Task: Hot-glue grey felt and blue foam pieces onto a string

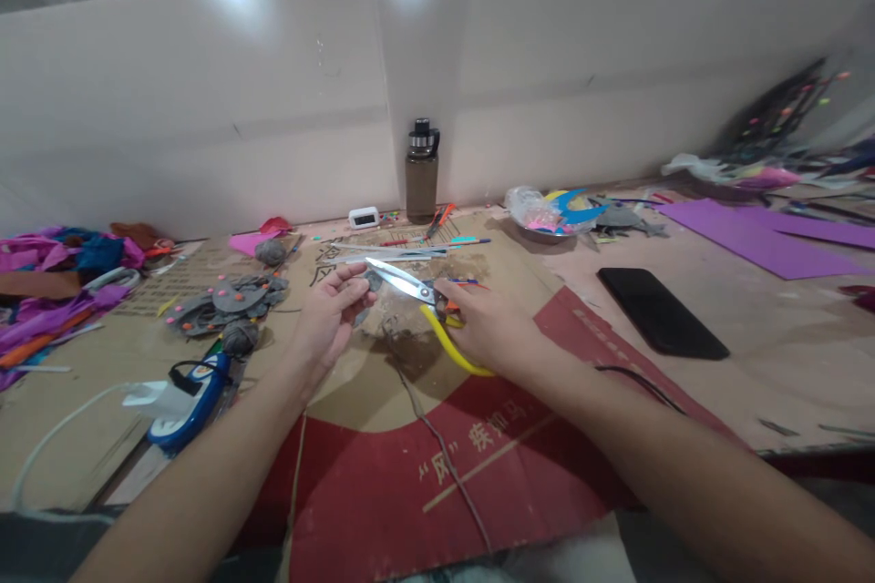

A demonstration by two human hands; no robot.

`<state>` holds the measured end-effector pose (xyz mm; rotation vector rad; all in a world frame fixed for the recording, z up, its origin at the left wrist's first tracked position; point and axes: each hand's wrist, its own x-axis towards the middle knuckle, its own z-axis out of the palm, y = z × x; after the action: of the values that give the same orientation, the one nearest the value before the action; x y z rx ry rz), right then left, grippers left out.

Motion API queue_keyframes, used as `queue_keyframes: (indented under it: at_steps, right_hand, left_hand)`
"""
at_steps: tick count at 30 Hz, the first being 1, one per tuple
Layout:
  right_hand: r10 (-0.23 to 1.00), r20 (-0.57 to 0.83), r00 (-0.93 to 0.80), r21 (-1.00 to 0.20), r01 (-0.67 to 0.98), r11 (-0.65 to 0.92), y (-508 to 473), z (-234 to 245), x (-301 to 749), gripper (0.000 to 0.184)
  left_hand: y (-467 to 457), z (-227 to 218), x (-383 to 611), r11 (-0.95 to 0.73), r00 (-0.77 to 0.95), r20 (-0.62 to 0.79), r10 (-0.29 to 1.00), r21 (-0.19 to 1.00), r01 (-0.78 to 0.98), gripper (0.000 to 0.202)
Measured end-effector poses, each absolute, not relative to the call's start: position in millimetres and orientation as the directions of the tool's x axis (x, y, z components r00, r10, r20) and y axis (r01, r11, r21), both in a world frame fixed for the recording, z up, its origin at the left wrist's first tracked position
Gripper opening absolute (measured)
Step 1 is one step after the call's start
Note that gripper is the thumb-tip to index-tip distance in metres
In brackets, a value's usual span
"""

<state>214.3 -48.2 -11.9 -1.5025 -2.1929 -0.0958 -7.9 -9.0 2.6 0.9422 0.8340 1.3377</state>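
- Two hands are seen over a cardboard sheet (410, 474) laid on the table (786, 364).
- The scissors (410, 284) are gripped by the right hand (488, 328), fingers closed around the yellow handles; the blades are parted and pointed toward 10 o'clock.
- A small grey scrap (374, 281) is pinched in the fingers of the left hand (333, 310), right at the blade tips.
- A fingertip could be nicked, since the left fingers are held so near the open blades.
- The scrap could be dropped or cut crooked, being small and barely gripped.
- A phone (660, 311) is left at 3 o'clock, a glue gun (195, 392) at 8 o'clock.
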Motion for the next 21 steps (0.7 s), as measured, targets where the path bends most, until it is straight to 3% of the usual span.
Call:
queue_keyframes:
  at_steps: [4, 15, 21]
  right_hand:
    - [0.841, 0.454, -0.294, -0.274, 0.852, 0.446, -46, -8, 218, 0.037]
    - [0.824, 0.443, -0.354, -0.059, 0.905, 0.421, -44, -20, 215, 0.043]
    - [0.831, 0.442, -0.338, -0.033, 0.92, 0.392, -45, -21, 214, 0.043]
  left_hand:
    - [-6, 2, -9, -0.016, 0.023, 0.027, 0.999, 0.917, -0.398, 0.03]
    - [-9, 7, -9, -0.089, -0.085, 0.063, 0.994, 0.934, -0.347, 0.034]
    - [-10, 9, -9, -0.122, -0.112, 0.09, 0.99, 0.94, -0.318, 0.034]
